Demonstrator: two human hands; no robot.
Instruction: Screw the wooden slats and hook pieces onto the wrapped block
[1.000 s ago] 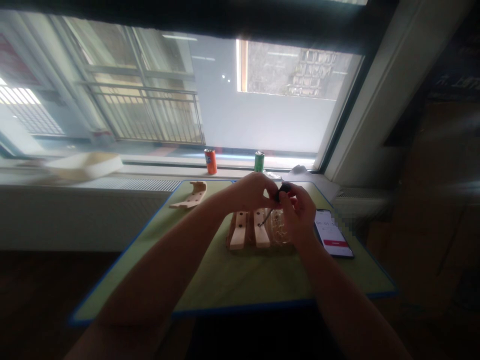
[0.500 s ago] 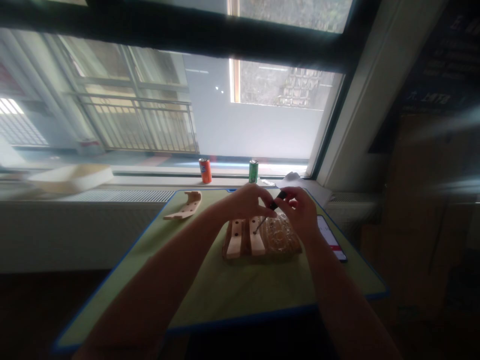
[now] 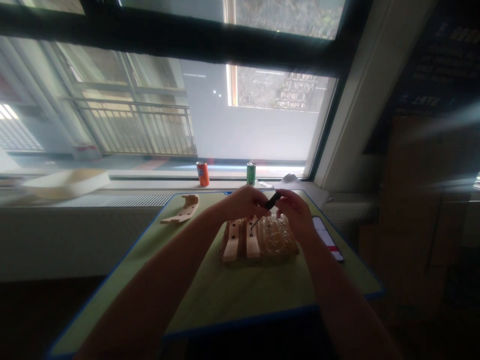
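- In the head view, the left hand (image 3: 245, 201) is clamped with thumb and fingers on the lower end of a black-handled screwdriver (image 3: 272, 200).
- The right hand (image 3: 296, 210) pinches the upper end of the same handle, so the two hands are close together, over the far part of a brown block (image 3: 243, 250).
- The screwdriver slants down to the left; its thin shaft meets a dark hole in the right wooden piece (image 3: 252, 246) on the block.
- The left wooden piece (image 3: 231, 246) lies beside it, apart, with dark holes of its own.
- Clear plastic (image 3: 278, 236) covers the block's right part.
- A third, curved wooden piece (image 3: 187, 212) lies near the far left edge of the green surface (image 3: 225, 295).
- A phone (image 3: 330, 241) lies just right of the block.
- On the sill behind stand an orange can (image 3: 203, 175) and a green can (image 3: 251, 174).
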